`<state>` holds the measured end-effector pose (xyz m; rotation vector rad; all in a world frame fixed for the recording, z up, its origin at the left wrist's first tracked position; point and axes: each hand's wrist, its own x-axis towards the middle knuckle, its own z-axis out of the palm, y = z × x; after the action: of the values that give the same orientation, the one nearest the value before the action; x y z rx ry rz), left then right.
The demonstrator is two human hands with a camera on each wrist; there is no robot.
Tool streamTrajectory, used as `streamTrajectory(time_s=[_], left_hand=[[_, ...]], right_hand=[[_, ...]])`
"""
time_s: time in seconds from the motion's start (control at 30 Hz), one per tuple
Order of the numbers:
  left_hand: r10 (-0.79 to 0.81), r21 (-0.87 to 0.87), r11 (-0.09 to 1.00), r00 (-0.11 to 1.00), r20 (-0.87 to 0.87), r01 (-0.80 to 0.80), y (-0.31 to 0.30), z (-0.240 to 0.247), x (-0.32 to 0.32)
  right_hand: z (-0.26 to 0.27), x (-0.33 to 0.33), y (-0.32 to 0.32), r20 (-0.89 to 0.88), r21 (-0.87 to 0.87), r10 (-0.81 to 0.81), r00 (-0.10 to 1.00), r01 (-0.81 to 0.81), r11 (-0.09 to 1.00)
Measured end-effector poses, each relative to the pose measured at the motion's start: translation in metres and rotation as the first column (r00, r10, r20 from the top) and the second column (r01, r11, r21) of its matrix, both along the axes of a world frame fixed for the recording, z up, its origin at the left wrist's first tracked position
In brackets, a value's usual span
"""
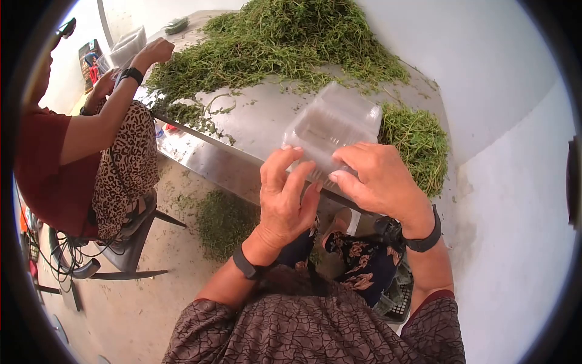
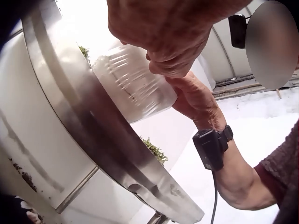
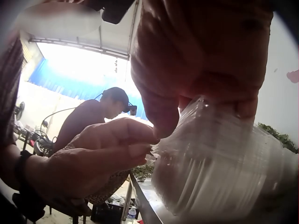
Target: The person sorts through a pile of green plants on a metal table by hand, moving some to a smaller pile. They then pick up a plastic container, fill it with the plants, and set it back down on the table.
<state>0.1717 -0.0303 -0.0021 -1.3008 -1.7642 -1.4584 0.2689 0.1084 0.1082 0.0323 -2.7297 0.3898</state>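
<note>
A stack-like clear plastic container point(image 1: 315, 130) lies at the metal table's near edge, its lid part folded out toward the back. My left hand point(image 1: 288, 197) is at its near left side, fingers bent, and in the right wrist view the left hand's point(image 3: 105, 151) thumb and finger pinch at the plastic's edge. My right hand point(image 1: 388, 182) grips the near right edge between thumb and curled fingers. The left wrist view has the ribbed wall of the container point(image 2: 135, 84) below my left hand point(image 2: 163, 32). How many layers of plastic there are, I cannot tell.
Green leafy stems point(image 1: 285, 42) are heaped across the table's back, with a smaller pile point(image 1: 415, 145) at the right. A seated person point(image 1: 79, 139) works at the left beside more clear containers point(image 1: 124, 48). Greens also lie on the floor; a white wall stands at the right.
</note>
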Motion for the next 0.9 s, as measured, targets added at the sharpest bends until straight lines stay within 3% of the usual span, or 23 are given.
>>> streamTrajectory(time_s=[0.13, 0.27, 0.3, 0.33, 0.37, 0.4, 0.43, 0.47, 0.53, 0.6, 0.67, 0.7, 0.77, 0.9], left_hand=[[-0.003, 0.007, 1.000, 1.000, -0.028, 0.003, -0.005, -0.005, 0.000], [-0.064, 0.060, 0.997, 0.970, 0.233, 0.051, -0.014, -0.008, -0.004], [-0.075, 0.073, 0.996, 0.938, 0.337, 0.054, -0.016, -0.009, -0.006], [-0.073, 0.074, 0.996, 0.939, 0.336, 0.051, -0.019, -0.009, -0.006], [-0.248, 0.207, 0.967, 0.722, 0.646, 0.147, -0.020, -0.007, -0.006], [-0.405, 0.361, 0.914, 0.382, 0.831, 0.183, -0.021, -0.006, -0.007], [-0.499, 0.436, 0.859, 0.252, 0.829, 0.267, -0.022, -0.014, -0.013], [-0.499, 0.436, 0.859, 0.252, 0.829, 0.269, -0.023, -0.014, -0.016], [-0.674, 0.717, 0.645, -0.244, 0.697, 0.266, -0.026, -0.010, -0.019], [-0.626, 0.696, 0.656, -0.305, 0.718, 0.291, -0.027, -0.002, -0.016], [-0.638, 0.779, 0.510, -0.447, 0.627, 0.365, -0.028, 0.009, -0.009], [-0.638, 0.779, 0.510, -0.447, 0.627, 0.365, -0.027, 0.014, -0.008], [-0.643, 0.915, 0.292, -0.652, 0.402, 0.277, -0.025, 0.020, -0.006], [-0.682, 0.972, 0.210, -0.696, 0.223, 0.107, -0.023, 0.007, -0.001]], right_hand=[[-0.005, -0.003, -0.003, 0.077, 0.022, -0.065, 0.995, 0.064, 0.998], [-0.007, -0.004, 0.004, -0.057, 0.080, -0.010, 0.998, 0.015, 0.997], [-0.006, -0.001, 0.005, -0.110, 0.020, -0.032, 0.993, 0.034, 0.999], [-0.005, 0.001, 0.004, -0.160, -0.043, -0.058, 0.985, 0.051, 0.998], [-0.004, 0.003, 0.003, -0.162, -0.042, -0.057, 0.985, 0.051, 0.998], [-0.004, 0.004, 0.002, -0.211, -0.087, -0.058, 0.976, 0.041, 0.995], [-0.003, 0.006, 0.002, -0.259, -0.133, -0.063, 0.964, 0.029, 0.991], [-0.001, 0.008, 0.000, -0.260, -0.133, -0.065, 0.964, 0.031, 0.991], [0.002, 0.012, -0.005, -0.231, -0.203, -0.038, 0.972, -0.010, 0.979], [0.004, 0.015, -0.010, -0.198, -0.182, -0.009, 0.980, -0.028, 0.983], [0.003, 0.018, -0.014, -0.165, -0.158, 0.020, 0.986, -0.046, 0.986], [0.002, 0.020, -0.017, -0.170, -0.148, 0.052, 0.984, -0.078, 0.986], [-0.002, 0.020, -0.026, -0.233, -0.163, 0.091, 0.968, -0.131, 0.978], [-0.006, 0.027, -0.036, -0.167, -0.127, 0.139, 0.976, -0.161, 0.979]])
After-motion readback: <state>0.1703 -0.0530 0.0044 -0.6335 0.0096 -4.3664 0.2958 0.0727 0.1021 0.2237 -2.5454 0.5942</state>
